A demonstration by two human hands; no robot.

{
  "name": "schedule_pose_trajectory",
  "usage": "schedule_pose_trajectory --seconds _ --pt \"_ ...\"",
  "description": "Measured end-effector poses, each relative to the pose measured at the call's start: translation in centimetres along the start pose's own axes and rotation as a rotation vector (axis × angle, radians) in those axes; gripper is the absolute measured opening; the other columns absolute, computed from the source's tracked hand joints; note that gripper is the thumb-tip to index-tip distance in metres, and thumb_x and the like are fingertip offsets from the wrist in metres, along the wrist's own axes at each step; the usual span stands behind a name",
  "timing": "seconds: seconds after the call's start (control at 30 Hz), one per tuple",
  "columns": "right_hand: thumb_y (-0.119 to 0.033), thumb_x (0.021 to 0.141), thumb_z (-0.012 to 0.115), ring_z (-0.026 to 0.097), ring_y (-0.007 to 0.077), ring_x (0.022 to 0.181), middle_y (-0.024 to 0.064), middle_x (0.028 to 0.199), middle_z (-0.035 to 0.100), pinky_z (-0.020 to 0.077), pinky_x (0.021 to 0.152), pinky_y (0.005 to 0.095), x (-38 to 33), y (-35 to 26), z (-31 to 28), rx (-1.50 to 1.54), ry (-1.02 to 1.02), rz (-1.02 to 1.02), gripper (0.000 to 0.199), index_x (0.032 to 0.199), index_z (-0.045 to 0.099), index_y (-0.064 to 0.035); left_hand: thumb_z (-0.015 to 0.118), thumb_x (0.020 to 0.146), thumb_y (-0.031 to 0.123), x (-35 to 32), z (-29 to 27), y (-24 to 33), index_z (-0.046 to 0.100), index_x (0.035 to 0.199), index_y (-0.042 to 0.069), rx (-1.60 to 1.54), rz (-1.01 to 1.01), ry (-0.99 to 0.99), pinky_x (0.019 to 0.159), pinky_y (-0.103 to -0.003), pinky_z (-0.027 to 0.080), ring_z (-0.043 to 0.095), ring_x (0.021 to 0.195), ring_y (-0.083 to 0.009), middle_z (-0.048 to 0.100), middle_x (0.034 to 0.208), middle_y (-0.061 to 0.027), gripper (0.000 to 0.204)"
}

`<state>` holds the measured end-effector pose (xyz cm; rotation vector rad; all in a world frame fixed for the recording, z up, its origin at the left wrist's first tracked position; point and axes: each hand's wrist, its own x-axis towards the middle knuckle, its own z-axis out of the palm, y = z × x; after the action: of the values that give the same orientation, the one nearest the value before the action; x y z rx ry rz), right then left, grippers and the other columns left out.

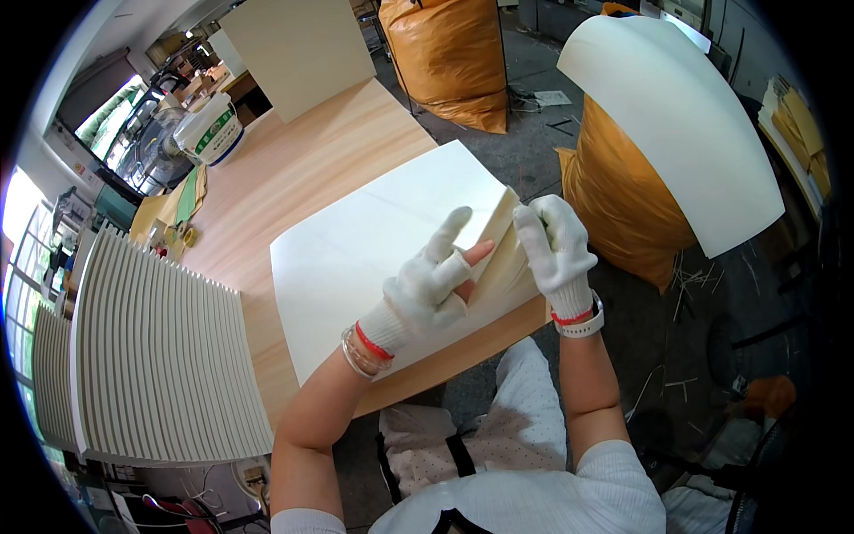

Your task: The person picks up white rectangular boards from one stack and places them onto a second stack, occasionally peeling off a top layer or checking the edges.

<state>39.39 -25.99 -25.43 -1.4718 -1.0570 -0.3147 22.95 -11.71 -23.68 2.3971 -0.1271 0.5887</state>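
A large white sheet (374, 240) lies on the wooden table in front of me. Along its right side stands a narrow cream piece (500, 233), like a folded edge or a strip; I cannot tell which. My left hand (429, 280), in a white knitted glove with some bare fingertips, is over the sheet against this piece, its fingers spread. On the other side of the piece my right hand (556, 245), gloved too, has bent fingers drawn together near its far end. Something small and dark shows between those fingers, too little to name.
A tall stack of white sheets (169, 347) stands at the left. On the table (294, 169) are a white bucket (209, 129), a roll of tape (189, 237) and an upright board (302, 53). Orange sacks (449, 62) and a curved white sheet (676, 116) stand beyond, with scraps on the floor.
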Motion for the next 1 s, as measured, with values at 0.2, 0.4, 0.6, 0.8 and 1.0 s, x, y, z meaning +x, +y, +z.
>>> schedule_pose_trajectory --seconds 0.2,0.4,0.6,0.8,1.0 --pt "-0.014 0.096 0.063 0.051 0.0303 0.063 0.0116 0.068 0.048 0.0406 0.061 0.0415 0.1 -0.1 0.3 -0.027 0.037 0.020 0.023 0.078 0.056 -0.0014 0.078 0.073 -0.001 0.2 0.2 -1.1 0.065 0.099 0.004 -0.064 0.002 -0.049 0.088 -0.038 0.054 0.064 0.114 -0.0386 0.040 0.150 -0.0312 0.030" --pt "-0.013 0.097 0.061 0.052 0.0300 0.064 0.0116 0.071 0.049 0.0406 0.061 0.0418 0.0 0.0 0.5 -0.067 0.039 -0.048 0.020 0.081 0.057 -0.0013 0.081 0.070 -0.007 0.0 0.4 -0.2 0.066 0.102 0.003 -0.013 -0.085 0.022 0.090 -0.035 0.053 0.067 0.111 -0.0330 0.032 0.159 -0.0236 0.037" --pt "-0.012 0.095 0.062 0.060 0.0357 0.082 0.0166 0.094 0.060 0.0491 0.075 0.0422 -1.2 0.9 -0.7 -0.141 0.042 -0.238 0.013 0.104 0.067 -0.0033 0.079 0.073 -0.003 0.0 -0.1 -0.3 0.067 0.114 0.006 0.033 0.051 0.047 0.083 -0.032 0.055 0.070 0.102 -0.0324 0.056 0.139 -0.0212 0.043" --pt "-0.013 0.085 0.067 0.063 0.0404 0.096 0.0197 0.108 0.066 0.0507 0.086 0.0478 -4.1 -2.4 0.1 -0.324 -0.366 -0.249 0.020 0.103 0.070 -0.0037 0.078 0.080 0.017 -1.6 0.7 2.0 0.062 0.124 0.006 0.575 0.111 0.218 0.066 -0.032 0.057 0.071 0.078 -0.0244 0.070 0.093 -0.0076 0.047" --pt "-0.008 0.089 0.062 0.060 0.0432 0.095 0.0247 0.102 0.066 0.0471 0.083 0.0503 -3.9 -4.6 2.4 -0.265 -0.438 -0.135 0.021 0.105 0.067 0.0033 0.057 0.094 0.014 -1.9 1.0 0.2 0.051 0.134 0.009 0.921 0.143 0.256 0.057 -0.035 0.057 0.070 0.071 -0.0246 0.067 0.089 -0.0070 0.041"
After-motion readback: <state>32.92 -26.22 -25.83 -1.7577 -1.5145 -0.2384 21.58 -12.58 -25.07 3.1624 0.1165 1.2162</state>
